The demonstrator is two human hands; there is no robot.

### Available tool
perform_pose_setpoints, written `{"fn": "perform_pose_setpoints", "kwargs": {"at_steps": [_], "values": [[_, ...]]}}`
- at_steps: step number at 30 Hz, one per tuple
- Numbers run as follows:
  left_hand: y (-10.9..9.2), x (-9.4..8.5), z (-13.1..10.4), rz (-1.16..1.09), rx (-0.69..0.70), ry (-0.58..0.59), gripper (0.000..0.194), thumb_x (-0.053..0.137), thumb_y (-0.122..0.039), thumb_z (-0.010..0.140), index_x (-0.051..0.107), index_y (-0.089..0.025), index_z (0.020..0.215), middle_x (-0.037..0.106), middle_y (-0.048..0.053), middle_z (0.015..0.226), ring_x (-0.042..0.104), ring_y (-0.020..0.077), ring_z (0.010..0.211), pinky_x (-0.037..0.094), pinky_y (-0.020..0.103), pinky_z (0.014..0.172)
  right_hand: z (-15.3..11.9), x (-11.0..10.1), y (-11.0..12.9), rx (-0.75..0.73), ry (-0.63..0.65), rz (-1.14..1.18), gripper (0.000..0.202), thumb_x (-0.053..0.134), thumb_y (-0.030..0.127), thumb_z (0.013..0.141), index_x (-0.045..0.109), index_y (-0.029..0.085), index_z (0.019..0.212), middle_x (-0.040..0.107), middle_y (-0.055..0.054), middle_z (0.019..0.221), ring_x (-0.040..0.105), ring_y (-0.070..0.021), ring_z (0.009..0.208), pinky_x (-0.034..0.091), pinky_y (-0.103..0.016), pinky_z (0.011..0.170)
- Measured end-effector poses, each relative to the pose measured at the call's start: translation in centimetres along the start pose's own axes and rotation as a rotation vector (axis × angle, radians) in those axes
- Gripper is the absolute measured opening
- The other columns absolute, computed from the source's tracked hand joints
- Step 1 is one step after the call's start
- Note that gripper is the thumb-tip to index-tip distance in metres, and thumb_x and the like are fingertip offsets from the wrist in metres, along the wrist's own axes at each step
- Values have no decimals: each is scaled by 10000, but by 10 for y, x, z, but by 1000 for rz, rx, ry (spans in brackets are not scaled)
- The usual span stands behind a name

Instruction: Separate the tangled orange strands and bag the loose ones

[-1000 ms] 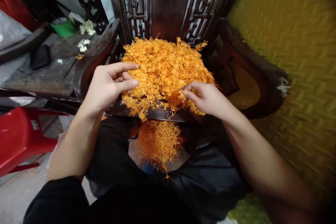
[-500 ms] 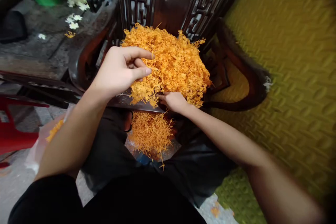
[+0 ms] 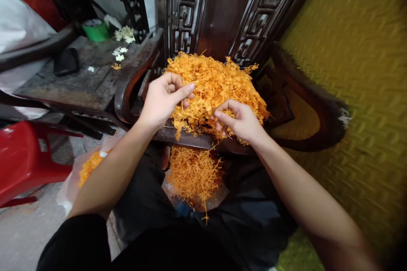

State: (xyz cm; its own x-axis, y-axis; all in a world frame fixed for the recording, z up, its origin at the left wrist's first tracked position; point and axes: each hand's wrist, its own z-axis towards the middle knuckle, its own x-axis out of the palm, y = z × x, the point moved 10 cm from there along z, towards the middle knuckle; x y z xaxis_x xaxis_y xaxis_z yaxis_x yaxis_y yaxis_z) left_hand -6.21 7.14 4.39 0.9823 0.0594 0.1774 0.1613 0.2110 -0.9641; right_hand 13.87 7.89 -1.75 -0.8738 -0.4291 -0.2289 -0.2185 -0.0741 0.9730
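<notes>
A large heap of orange, tangled, stringy pieces [image 3: 219, 76] lies on the seat of a dark carved wooden chair [image 3: 200, 140]. Over the heap's left part is my left hand [image 3: 165, 95], thumb and fingers pinched together; what they hold is too small to name. My right hand [image 3: 240, 120] is at the heap's front right, its fingertips closed around something small that I cannot make out. Below the seat edge, between my legs, a second pile of orange strands [image 3: 193, 175] is gathered in a container, mostly hidden.
Left of the chair, a dark wooden surface [image 3: 85, 89] bears a green tape roll [image 3: 96, 30], white flowers [image 3: 124, 34] and a dark flat object [image 3: 66, 62]. A red stool [image 3: 22, 156] and a bag with orange pieces [image 3: 71, 178] are at lower left.
The view has shifted, showing more of the left side. My right hand has risen from the heap's lower edge onto its front, and my left thumb and fingers have come together.
</notes>
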Motion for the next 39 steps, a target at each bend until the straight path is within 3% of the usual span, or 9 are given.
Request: {"fn": "perform_pose_setpoints", "kwargs": {"at_steps": [5,8,14,18,21,27,31,35,39], "values": [[-4,20,-1,-90,-38,59,308,899,-270,719,655,-165,873,647,-9,696,600,68,547,504,198,530,-8,-19,41,-142,-138,155,447,679,564,919,728,178,1139,417,68,528,364,-78,407,270,-231,391],[-3,32,1,-105,-54,69,330,904,-239,697,674,-163,921,632,-17,708,607,72,580,507,201,546,-13,-35,54,-188,-273,-26,491,706,602,877,776,162,1084,548,11,599,491,-122,524,389,-273,507],[2,50,7,-147,-92,47,436,918,-210,655,551,-187,889,694,-3,873,635,74,717,488,189,611,-17,-20,63,-257,-123,-337,413,584,508,976,699,153,798,616,-11,702,526,-138,664,396,-284,655],[22,77,-3,-129,-285,198,518,909,-324,702,452,-211,918,730,28,889,696,136,832,515,248,737,-23,-21,74,-381,-144,-427,375,541,374,1009,592,166,701,549,6,640,465,-119,606,339,-275,626],[20,91,-8,-13,-209,261,596,953,-300,631,414,-226,874,697,-7,800,691,147,785,515,272,749,-26,-20,73,-401,-137,-525,375,523,323,1009,560,175,666,578,-12,641,481,-127,592,324,-285,618],[-8,55,15,222,97,-62,612,963,-291,595,371,-226,738,446,-79,634,478,87,570,381,239,552,-37,-27,72,-396,-116,-558,490,540,355,1004,474,197,545,516,0,511,430,-118,484,294,-299,554],[-14,29,25,148,164,-206,627,939,-358,627,344,-245,788,418,-92,627,543,109,595,440,257,620,-43,-44,64,-300,-108,-405,344,522,327,1016,691,197,746,665,-13,627,528,-123,476,403,-290,559],[-3,49,19,158,105,-118,627,938,-340,630,342,-246,802,473,-87,626,547,112,586,422,255,612,-57,-51,90,-488,-271,-424,296,514,282,1021,770,211,1150,671,-43,763,607,-182,664,484,-335,696],[-2,73,5,205,110,-114,538,888,-217,668,357,-226,754,437,-87,619,443,77,564,363,225,565,-62,-26,106,-635,-292,-545,462,611,437,994,673,212,1392,666,-75,933,620,-213,832,497,-347,774]]}}
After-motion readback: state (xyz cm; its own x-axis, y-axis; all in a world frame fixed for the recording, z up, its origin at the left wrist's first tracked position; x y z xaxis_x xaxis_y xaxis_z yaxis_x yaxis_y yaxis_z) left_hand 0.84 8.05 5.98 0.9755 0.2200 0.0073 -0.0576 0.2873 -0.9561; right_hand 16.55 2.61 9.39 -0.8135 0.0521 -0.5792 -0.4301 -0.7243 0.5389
